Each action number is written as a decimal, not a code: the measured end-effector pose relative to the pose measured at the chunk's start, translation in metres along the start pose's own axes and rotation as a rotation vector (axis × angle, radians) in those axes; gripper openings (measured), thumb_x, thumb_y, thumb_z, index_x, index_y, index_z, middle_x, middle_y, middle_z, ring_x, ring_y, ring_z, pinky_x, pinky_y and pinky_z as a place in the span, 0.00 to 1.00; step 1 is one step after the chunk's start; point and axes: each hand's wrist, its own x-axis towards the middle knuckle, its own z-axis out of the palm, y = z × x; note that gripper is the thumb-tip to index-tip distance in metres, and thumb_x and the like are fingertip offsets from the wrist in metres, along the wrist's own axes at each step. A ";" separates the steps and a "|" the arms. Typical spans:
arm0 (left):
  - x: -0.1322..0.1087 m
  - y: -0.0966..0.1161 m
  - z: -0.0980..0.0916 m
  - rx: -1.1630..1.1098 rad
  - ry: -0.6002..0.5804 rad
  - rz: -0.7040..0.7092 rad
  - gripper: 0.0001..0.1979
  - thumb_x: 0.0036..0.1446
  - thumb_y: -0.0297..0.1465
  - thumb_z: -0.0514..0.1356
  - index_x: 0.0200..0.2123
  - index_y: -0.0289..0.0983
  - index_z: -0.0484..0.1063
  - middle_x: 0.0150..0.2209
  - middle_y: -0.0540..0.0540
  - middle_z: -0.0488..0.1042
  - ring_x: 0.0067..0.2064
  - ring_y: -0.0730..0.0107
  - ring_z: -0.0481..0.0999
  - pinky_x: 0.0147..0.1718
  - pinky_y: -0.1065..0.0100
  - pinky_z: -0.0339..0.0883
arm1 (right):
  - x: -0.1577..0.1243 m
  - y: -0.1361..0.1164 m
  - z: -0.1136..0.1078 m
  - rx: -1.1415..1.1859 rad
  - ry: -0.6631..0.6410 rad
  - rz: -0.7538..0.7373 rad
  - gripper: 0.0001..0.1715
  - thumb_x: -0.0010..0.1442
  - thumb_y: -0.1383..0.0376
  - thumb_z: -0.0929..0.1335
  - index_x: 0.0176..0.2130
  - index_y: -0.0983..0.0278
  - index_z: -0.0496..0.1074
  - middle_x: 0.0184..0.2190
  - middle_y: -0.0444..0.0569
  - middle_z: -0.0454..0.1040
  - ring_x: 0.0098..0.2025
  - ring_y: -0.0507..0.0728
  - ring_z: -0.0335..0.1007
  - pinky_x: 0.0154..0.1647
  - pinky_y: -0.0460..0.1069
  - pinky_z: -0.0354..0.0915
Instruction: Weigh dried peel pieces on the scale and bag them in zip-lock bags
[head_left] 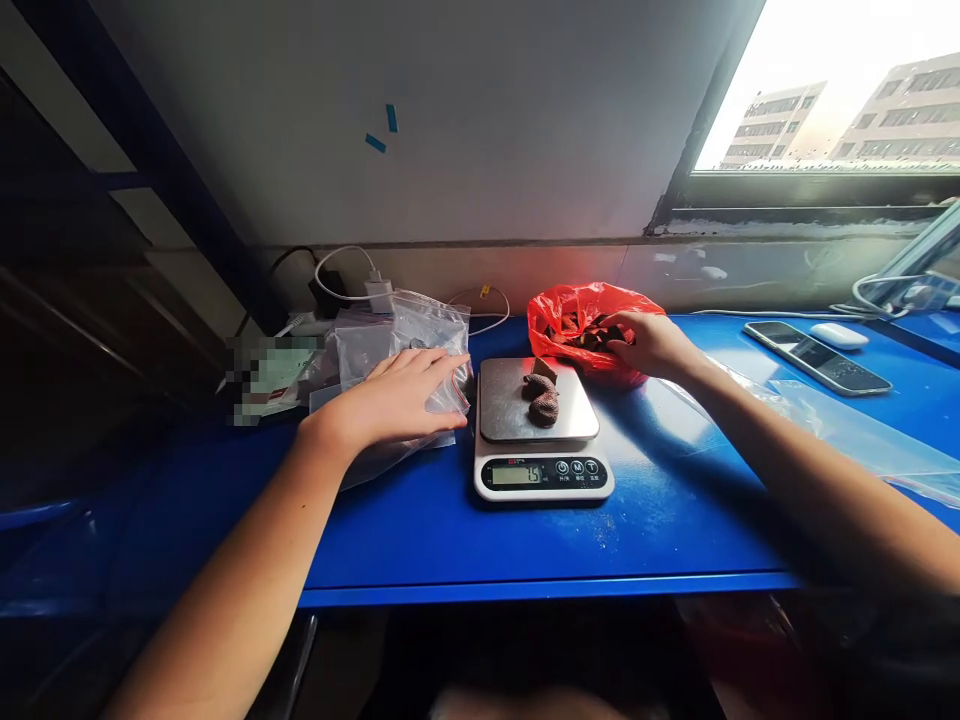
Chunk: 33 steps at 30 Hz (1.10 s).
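Note:
A white digital kitchen scale (544, 478) with a steel plate stands on the table, and its display seems to read 7.5. Dark brown, rough-skinned dried pieces (543, 400) lie on the plate. My left hand (409, 390) rests left of the scale, palm down with fingers spread, over clear zip bags (431, 325). Behind and right of the scale is an open red plastic bag (551, 310) holding more brown pieces. Inside its mouth, my right hand (651, 342) has thumb and fingers bent around a dark brown piece; the fingertips are partly hidden.
The blue table (450, 545) ends in a straight front edge. On the right lie a phone (817, 357), a white earbud case (838, 336) and clear plastic bags (862, 430). A white charger (380, 293) with cables sits by the wall, near a blurred-out packet (277, 378).

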 end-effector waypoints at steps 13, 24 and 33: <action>0.002 0.001 0.002 0.025 -0.028 -0.021 0.41 0.56 0.51 0.56 0.69 0.45 0.50 0.71 0.43 0.48 0.71 0.53 0.45 0.68 0.50 0.42 | -0.017 -0.016 -0.021 0.375 0.410 0.207 0.15 0.51 0.70 0.63 0.38 0.62 0.75 0.35 0.51 0.77 0.35 0.57 0.74 0.35 0.53 0.70; 0.000 0.004 0.004 0.040 -0.012 -0.025 0.40 0.56 0.49 0.58 0.69 0.43 0.53 0.71 0.42 0.49 0.71 0.51 0.47 0.67 0.49 0.44 | -0.047 -0.080 -0.025 0.480 0.267 0.064 0.19 0.55 0.64 0.64 0.46 0.62 0.73 0.32 0.49 0.74 0.30 0.54 0.71 0.33 0.51 0.71; -0.003 0.013 -0.002 0.096 -0.059 -0.064 0.39 0.59 0.47 0.56 0.70 0.44 0.50 0.71 0.42 0.47 0.72 0.55 0.45 0.68 0.49 0.42 | -0.028 -0.013 -0.018 0.666 0.434 0.426 0.23 0.55 0.57 0.67 0.49 0.63 0.74 0.40 0.58 0.76 0.36 0.62 0.76 0.33 0.56 0.75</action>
